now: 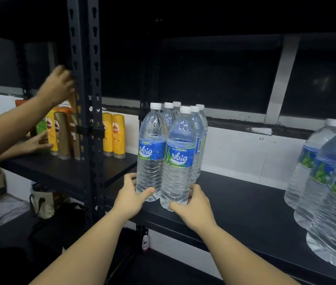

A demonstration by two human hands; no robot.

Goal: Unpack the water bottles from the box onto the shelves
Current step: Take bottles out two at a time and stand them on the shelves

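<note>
A black metal shelf (245, 204) runs across in front of me. Three larger water bottles (327, 192) stand at its right end. Six water bottles (175, 153) with blue labels stand upright in a cluster near its front left edge. My left hand (131, 199) curls its grip around the front-left bottle's base; my right hand (193, 206) curls around the front-right bottle's base. Further left, another person's hands (58, 87) reach among shampoo bottles (112, 134).

A dim room: dark window panes (220, 75) with pale frames run along the far white wall (245, 149). A black perforated upright (84, 79) stands left of centre.
</note>
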